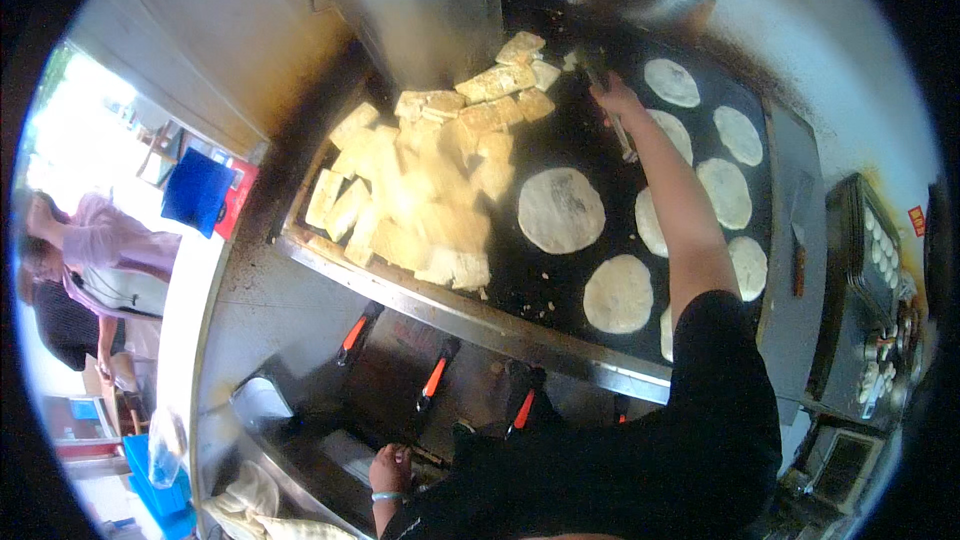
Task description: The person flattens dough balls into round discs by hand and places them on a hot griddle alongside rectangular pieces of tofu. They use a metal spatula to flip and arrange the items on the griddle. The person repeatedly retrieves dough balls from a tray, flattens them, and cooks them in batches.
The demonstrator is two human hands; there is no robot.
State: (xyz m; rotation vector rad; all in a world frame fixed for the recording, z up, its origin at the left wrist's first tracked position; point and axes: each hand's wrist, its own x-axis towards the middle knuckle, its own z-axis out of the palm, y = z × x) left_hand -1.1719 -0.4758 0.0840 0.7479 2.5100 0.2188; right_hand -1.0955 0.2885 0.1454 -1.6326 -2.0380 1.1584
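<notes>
My right hand (619, 99) reaches over the far part of a black griddle (540, 274), closed around the handle of a metal tool (624, 136), whose far end is blurred. Small food scraps lie by that end. Several round flatbreads (561, 210) are spread over the griddle's right side, some partly hidden by my forearm. Folded, browned flatbread pieces (420, 187) are heaped at the left. My left hand (391, 469), with a bracelet at the wrist, is low beside the counter front, its fingers curled; whether it holds anything is unclear.
A large metal pot (427, 15) stands behind the heap. Orange-handled knobs (433, 382) line the front below the griddle's metal edge. A scraper with a wooden handle (799, 270) lies on the right ledge, near stacked trays (862, 240). Another person (97, 240) is at far left.
</notes>
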